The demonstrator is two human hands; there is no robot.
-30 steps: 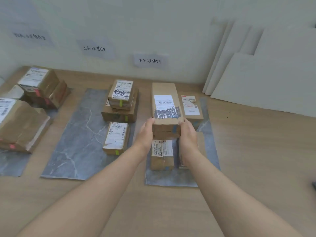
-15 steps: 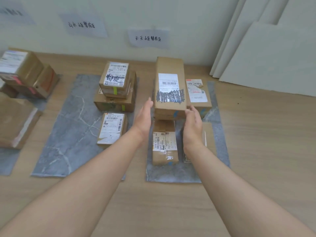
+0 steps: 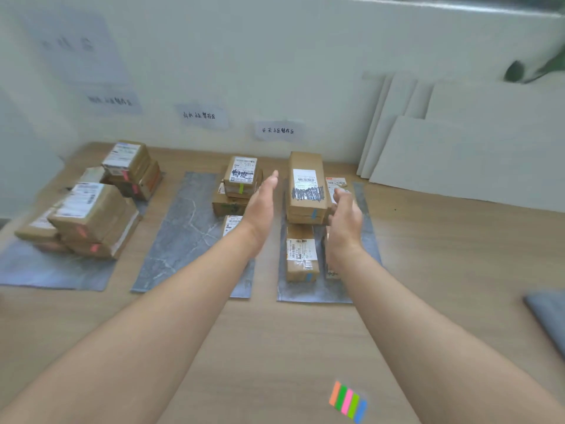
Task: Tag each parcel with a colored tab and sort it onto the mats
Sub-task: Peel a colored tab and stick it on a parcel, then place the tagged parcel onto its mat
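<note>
A long cardboard parcel (image 3: 306,186) with a scribbled-over label and a blue tab lies on the right grey mat (image 3: 312,289), stacked over other parcels. My left hand (image 3: 261,206) hovers to its left with straight fingers and holds nothing. My right hand (image 3: 344,214) hovers to its right, fingers relaxed, also holding nothing. A smaller blue-tabbed parcel (image 3: 301,255) lies nearer on the same mat. A strip of colored tabs (image 3: 348,401) lies on the table near me.
The middle mat (image 3: 183,234) carries green-tabbed parcels (image 3: 241,182). The left mat (image 3: 46,270) carries red-tabbed parcels (image 3: 91,218). White boards (image 3: 452,148) lean on the wall at right. A grey mat corner (image 3: 550,319) shows at the far right.
Both hands let go of the long parcel and drew back and apart from its sides. The camera view tilted up and pulled back.
</note>
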